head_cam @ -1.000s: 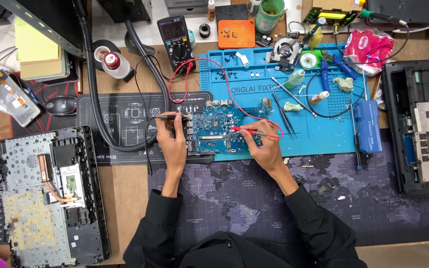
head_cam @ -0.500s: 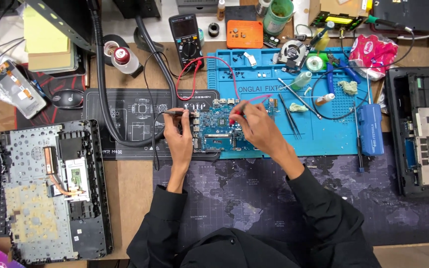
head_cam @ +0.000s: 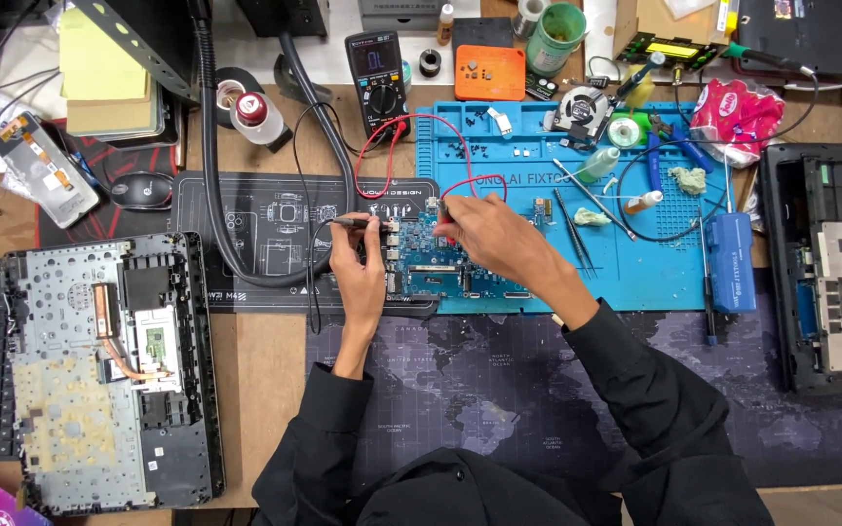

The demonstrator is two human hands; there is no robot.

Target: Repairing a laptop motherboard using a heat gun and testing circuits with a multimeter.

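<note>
The left hand has its grip closed on a slim black test probe; the right hand pinches a red-wired probe. Both tips touch the blue circuit board lying on the table, in front of a black multimeter.

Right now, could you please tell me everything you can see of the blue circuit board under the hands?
The circuit board is blue and roughly rectangular, studded with small chips and silvery connectors along its left edge. It lies flat, straddling the black mat and the blue silicone mat. The left hand rests on its left side holding a black probe; the right hand presses a red probe onto it.
</note>
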